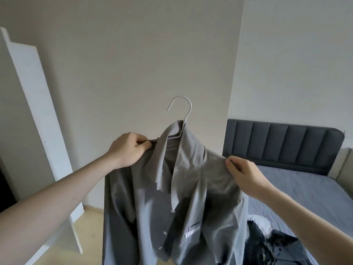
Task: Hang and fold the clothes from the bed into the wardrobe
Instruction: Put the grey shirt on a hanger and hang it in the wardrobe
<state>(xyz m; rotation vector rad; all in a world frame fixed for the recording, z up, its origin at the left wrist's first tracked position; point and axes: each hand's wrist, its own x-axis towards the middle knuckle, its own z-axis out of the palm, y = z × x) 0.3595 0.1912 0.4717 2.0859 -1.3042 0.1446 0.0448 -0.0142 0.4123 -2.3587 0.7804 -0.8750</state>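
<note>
A grey button-up shirt (162,207) hangs in the air in front of me on a white hanger (181,108), whose hook sticks up above the collar. My left hand (129,146) grips the shirt's left shoulder, fingers curled into the cloth. My right hand (244,173) pinches the right shoulder of the shirt. Dark clothes (273,245) and a bit of white cloth lie in a heap on the bed (305,188) at the lower right, partly hidden by the shirt.
A white wardrobe door (38,111) stands open on the left, with a dark opening at the far left edge. A pale wall panel (133,64) rises straight ahead. The bed has a dark padded headboard (277,140). Light wooden floor shows at the lower left.
</note>
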